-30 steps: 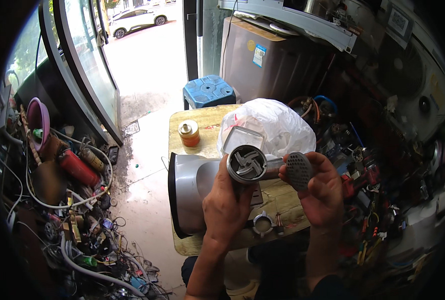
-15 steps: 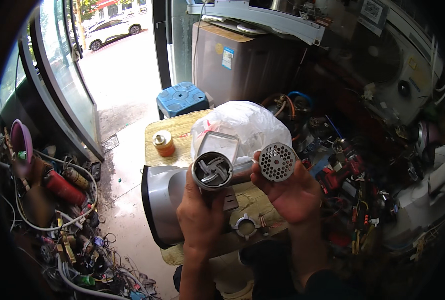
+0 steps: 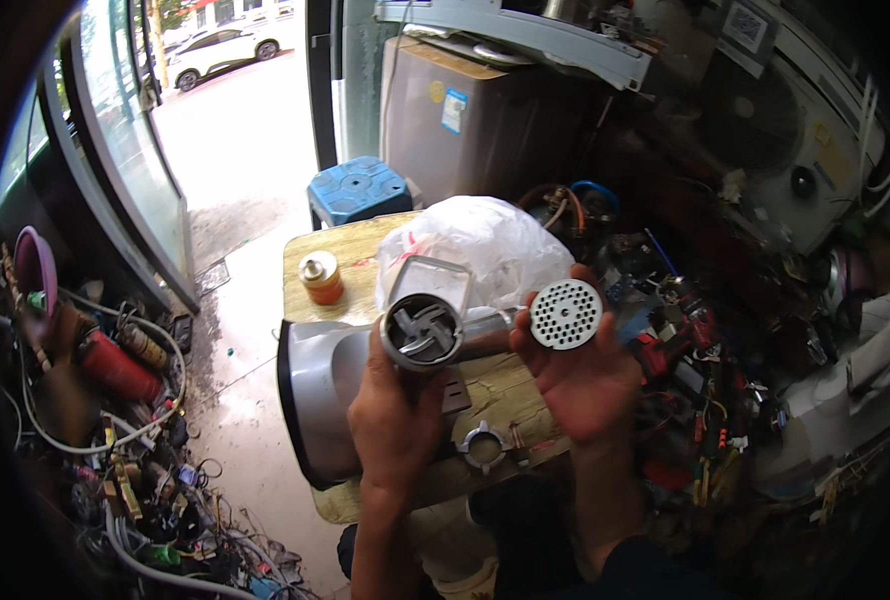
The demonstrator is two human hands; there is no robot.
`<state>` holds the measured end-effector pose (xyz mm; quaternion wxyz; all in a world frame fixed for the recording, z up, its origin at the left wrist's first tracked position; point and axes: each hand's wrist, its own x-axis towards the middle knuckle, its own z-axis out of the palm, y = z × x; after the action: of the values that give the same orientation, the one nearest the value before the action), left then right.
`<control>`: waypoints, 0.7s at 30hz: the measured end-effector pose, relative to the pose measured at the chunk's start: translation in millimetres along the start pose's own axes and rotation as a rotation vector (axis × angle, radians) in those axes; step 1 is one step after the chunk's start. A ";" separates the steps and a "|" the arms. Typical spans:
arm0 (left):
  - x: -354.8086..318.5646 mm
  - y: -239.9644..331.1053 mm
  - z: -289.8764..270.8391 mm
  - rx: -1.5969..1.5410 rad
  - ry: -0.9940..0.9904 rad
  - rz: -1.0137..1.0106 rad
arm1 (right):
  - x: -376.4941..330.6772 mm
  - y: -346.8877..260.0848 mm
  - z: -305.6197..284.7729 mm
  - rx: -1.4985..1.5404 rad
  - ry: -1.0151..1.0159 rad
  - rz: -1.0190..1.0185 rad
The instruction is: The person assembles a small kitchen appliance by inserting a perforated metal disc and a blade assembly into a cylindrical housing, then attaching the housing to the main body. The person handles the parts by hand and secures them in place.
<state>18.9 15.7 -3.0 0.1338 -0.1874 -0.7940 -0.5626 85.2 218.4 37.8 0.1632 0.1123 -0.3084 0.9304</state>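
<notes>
Above the table (image 3: 315, 262), grinder head (image 3: 422, 330), perforated disc (image 3: 566, 314)

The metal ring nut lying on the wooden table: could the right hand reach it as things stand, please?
Probably yes, but not freely. The ring nut lies uncovered on the table just below the right hand, with nothing between them. However, that hand's fingertips hold the perforated disc, so it would have to free itself first.

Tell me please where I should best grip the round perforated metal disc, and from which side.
Probably by its thin rim, as the right hand does now: the round perforated metal disc stands upright at the fingertips, its holed face towards the camera. Coming from below or the right seems best, since the grey metal grinder tube lies left.
</notes>
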 end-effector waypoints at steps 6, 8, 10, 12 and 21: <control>-0.4 -6.3 2.8 -0.008 -0.010 0.042 | -1.0 -0.6 -1.1 0.015 -0.002 0.016; 0.4 -7.4 1.8 -0.011 -0.003 0.060 | -0.5 0.7 -2.4 -0.019 -0.011 0.018; -0.1 -6.6 1.9 -0.017 -0.003 0.056 | -1.4 1.1 -0.8 -0.036 -0.013 0.013; -0.1 -7.6 2.0 -0.008 0.001 0.064 | -1.8 0.4 -1.4 -0.053 -0.009 0.008; 0.4 -5.5 2.4 -0.015 0.007 0.055 | -2.4 4.1 5.1 -0.084 0.004 -0.003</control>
<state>16.1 16.4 -8.2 0.1509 -0.2082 -0.7838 -0.5653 86.4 211.7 38.9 0.1698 0.1042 -0.3469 0.9165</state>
